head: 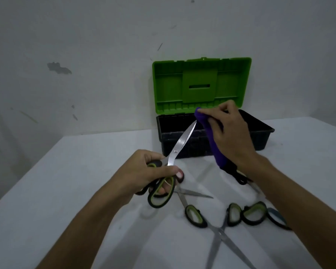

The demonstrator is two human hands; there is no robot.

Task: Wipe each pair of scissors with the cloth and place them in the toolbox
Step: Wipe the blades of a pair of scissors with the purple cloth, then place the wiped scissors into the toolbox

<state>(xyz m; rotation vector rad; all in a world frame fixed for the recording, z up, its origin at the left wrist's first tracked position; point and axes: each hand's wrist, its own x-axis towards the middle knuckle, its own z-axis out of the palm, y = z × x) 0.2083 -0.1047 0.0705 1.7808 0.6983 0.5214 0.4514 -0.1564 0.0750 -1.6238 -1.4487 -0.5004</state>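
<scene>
The left hand (153,171) is gripping the black-and-green handles of a pair of steel scissors (179,145), blades pointing toward one o'clock. The right hand (230,133) is clamping a purple cloth (211,138) at the blade tip, over the black toolbox (260,136) with its green lid (200,84) standing open at twelve o'clock. More black-and-green scissors (195,215) are lying on the white counter (66,191) at five o'clock, near the right forearm.

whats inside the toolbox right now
The open toolbox shows only dark interior walls at the back left; no scissors are visible inside. The right hand, the purple cloth it grips and the held scissors cover much of the opening, and the floor is hidden.
</scene>
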